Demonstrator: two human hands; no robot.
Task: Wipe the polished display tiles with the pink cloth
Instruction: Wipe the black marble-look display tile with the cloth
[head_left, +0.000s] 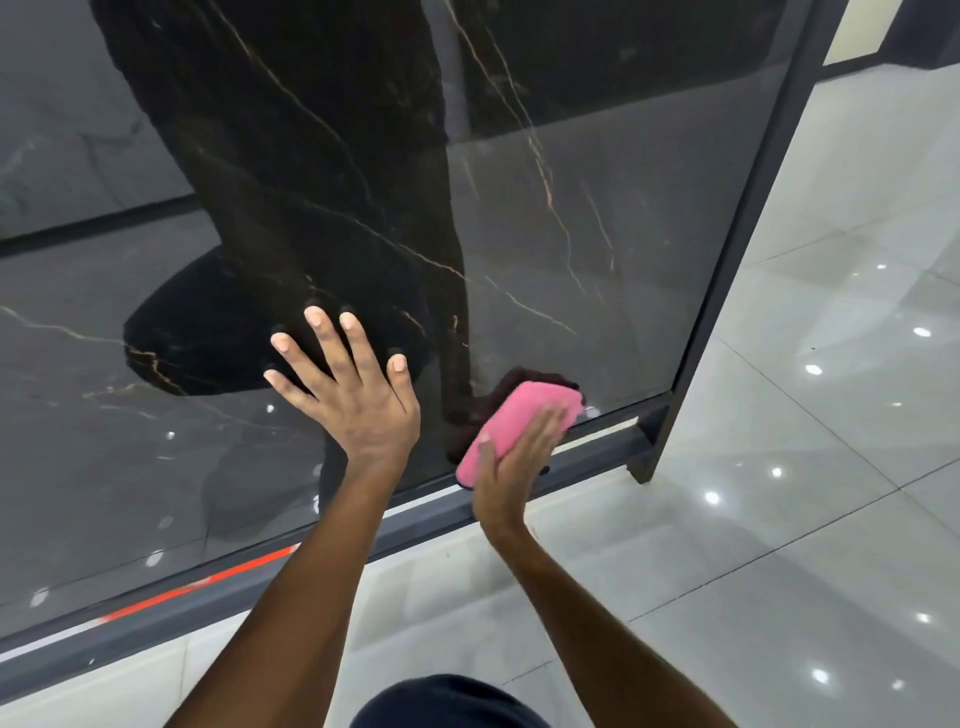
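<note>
Pressing a folded pink microfibre cloth (519, 421) with flat right-hand fingers (545, 431) on the glossy black gold-veined display tile (545, 208), low by the dark grey metal frame (597, 441). Bracing with left hand (358, 395), fingers spread on the tile. Likely risks: fresh fingerprints from that bare palm; cloth snagging on the frame edge.

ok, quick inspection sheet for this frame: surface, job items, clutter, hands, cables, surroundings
Surface: dark polished display tile with gold veins, upright in a dark metal frame; glossy, reflecting the person and ceiling lights.
Job's things: pink cloth pressed on the tile's lower right corner, near the frame's bottom rail.
Clutter: nothing seen.
Hands: left hand flat on the tile, fingers spread, no grip; right hand presses the cloth against the tile, fingers fairly straight and blurred.
Cables: nothing seen.
Surroundings: glossy light floor tiles with light reflections; orange strip along the bottom rail.
</note>
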